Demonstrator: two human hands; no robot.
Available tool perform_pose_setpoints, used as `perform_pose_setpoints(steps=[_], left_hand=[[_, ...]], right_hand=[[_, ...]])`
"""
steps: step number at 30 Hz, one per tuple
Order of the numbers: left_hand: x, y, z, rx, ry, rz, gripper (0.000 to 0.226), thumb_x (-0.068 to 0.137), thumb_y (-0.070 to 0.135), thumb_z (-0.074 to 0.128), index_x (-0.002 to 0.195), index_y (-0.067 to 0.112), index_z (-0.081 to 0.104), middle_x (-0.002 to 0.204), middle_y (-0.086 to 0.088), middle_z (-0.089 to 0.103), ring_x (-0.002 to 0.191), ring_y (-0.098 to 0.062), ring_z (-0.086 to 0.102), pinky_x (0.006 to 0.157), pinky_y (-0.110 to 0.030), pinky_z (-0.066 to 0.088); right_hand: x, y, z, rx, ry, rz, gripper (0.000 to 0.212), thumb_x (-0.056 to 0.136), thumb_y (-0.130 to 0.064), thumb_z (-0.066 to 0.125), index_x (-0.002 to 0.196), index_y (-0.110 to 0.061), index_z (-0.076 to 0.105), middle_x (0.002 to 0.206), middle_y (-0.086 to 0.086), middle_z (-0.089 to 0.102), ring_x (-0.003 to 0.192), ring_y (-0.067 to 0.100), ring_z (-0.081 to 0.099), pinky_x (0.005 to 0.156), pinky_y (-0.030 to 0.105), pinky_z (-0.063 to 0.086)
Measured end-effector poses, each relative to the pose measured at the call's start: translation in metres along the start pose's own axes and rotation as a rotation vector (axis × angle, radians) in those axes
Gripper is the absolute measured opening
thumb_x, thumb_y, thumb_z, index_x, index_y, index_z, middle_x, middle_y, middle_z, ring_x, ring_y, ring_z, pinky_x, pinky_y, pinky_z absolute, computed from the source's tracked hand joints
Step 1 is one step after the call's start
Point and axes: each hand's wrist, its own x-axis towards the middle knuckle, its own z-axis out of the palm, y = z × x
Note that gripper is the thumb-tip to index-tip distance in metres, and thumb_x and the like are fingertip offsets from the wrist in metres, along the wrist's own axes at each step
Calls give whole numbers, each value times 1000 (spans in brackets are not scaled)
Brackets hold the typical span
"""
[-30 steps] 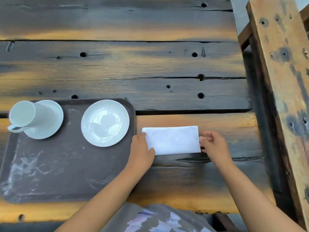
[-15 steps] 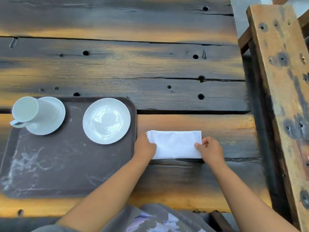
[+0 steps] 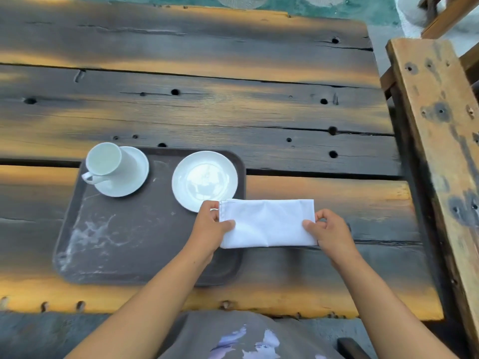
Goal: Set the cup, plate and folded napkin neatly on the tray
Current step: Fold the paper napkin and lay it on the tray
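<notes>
Fingers (image 3: 228,225) of both hands pinch the napkin's (image 3: 267,224) ends.

Weathered plank table (image 3: 207,112), dark with orange-lit streaks, knot holes, cracks between boards. Rough wooden bench (image 3: 438,141) along right side. Teal floor (image 3: 337,7) past far edge.

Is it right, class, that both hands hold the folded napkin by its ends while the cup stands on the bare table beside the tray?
Not quite. The head view shows the cup standing on a saucer on the tray, not on the bare table. The rest holds: the left hand and right hand hold the folded napkin by its ends.
</notes>
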Motion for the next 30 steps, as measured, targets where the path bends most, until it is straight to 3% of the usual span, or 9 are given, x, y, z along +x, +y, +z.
perform_pose_setpoints(steps=[3,6,12,19,25,30], left_hand=[[-5,-4,-48,-28,8,-5,42,84,-4,68,118,15,53,115,-13,70,108,-33,66,93,-55,55],[-9,-7,-96,-20,22,-9,45,85,-4,68,127,6,55,122,-12,68,111,-31,66,95,-54,54],[-4,-16,-186,12,59,-14,30,86,-5,66,115,1,61,109,-14,71,99,-32,69,86,-49,56],[19,-38,-252,172,115,8,13,90,0,64,98,9,63,89,-3,70,79,-20,68,60,-27,52],[31,-55,-279,404,88,33,12,88,9,68,97,3,62,91,-12,69,84,-31,65,76,-44,54],[37,-61,-285,603,62,105,25,86,14,68,76,8,46,71,-5,48,67,-22,41,63,-35,33]], right_hand=[[-18,-17,38,-5,-17,-6,24,89,-8,67,74,-11,48,46,-12,45,41,3,37,44,21,27],[-36,-33,81,-18,-42,3,22,90,-13,66,78,-11,48,61,0,53,57,14,48,52,28,32],[-61,-56,160,-35,-80,36,24,90,-20,67,81,-4,52,69,7,60,63,21,56,57,31,41],[-70,-69,225,-38,-105,62,28,85,-19,71,69,-16,49,58,2,49,51,17,40,54,28,33],[-78,-62,263,-117,-60,102,29,85,-18,72,67,-16,49,57,-2,48,51,16,41,51,27,34],[-81,-53,275,-204,-31,141,28,85,-18,72,68,-14,50,62,0,52,57,18,47,57,30,40]])
